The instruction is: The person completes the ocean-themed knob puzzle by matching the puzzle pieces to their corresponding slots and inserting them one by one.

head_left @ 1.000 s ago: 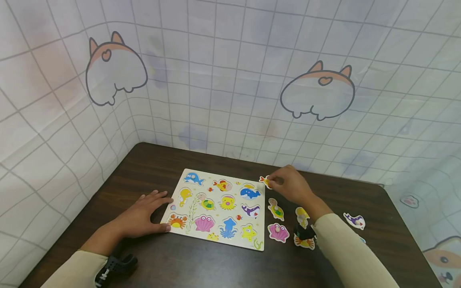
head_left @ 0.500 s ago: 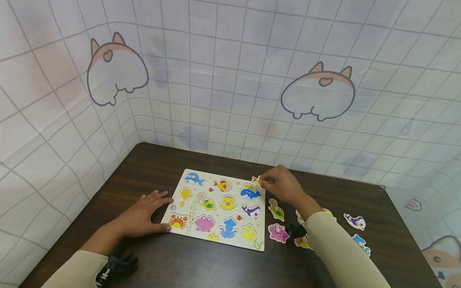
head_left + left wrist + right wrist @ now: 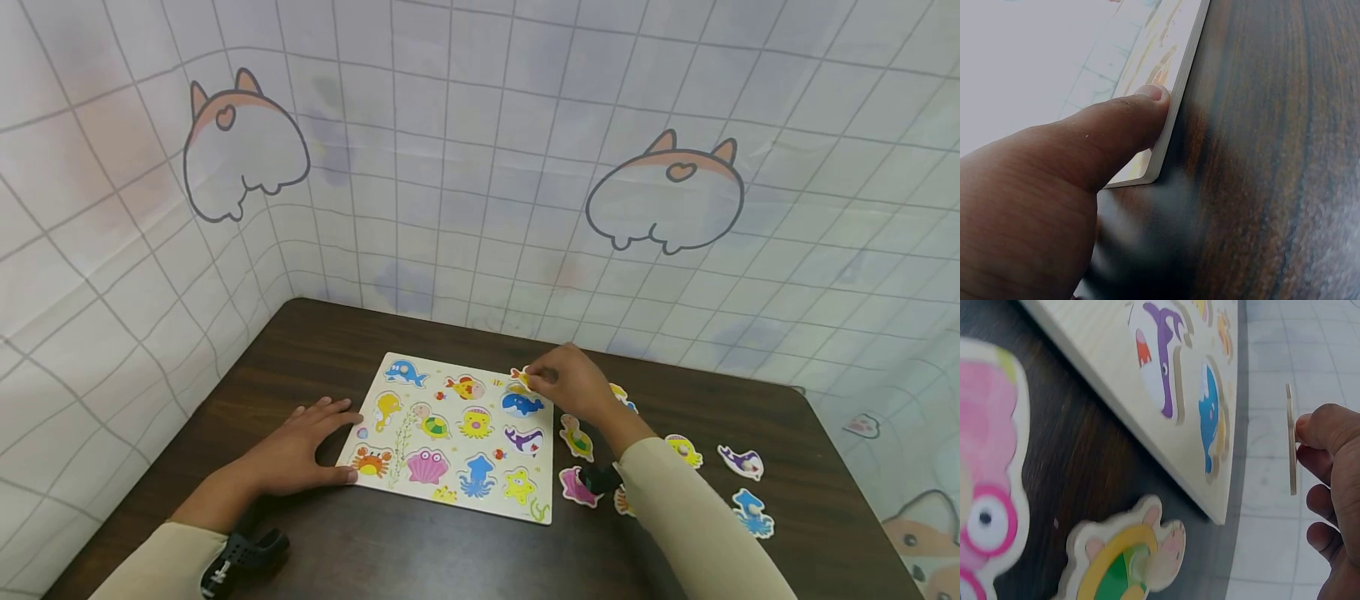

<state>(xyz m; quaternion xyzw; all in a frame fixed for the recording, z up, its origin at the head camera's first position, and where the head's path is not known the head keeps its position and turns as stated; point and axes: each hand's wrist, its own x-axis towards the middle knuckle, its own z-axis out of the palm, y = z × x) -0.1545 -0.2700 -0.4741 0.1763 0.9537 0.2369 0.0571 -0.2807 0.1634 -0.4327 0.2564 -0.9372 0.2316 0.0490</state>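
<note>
A pale wooden puzzle board [image 3: 465, 492] with printed sea animals lies on the table. My left hand [image 3: 303, 446] rests at its left edge, fingers spread, and the thumb [image 3: 1141, 109] lies on the board's near corner. Above the board's far right corner, my right hand [image 3: 570, 383] pinches a fish puzzle piece [image 3: 519, 377] with red and yellow on it. In the right wrist view the fish piece [image 3: 1292, 440] is seen edge-on, held off the board between thumb and fingertips. Its far end is hidden by the hand in the head view.
Right of the board lie a turtle piece [image 3: 577, 437], a pink shell piece [image 3: 579, 487], an octopus piece [image 3: 684, 450], a purple whale piece [image 3: 741, 462] and a blue squid piece [image 3: 752, 514]. The right sleeve [image 3: 690, 525] covers others. A patterned curtain [image 3: 480, 167] hangs behind the table.
My right hand has moved left with the fish piece, from beside the board to over its far right corner. The left hand has stayed in place.
</note>
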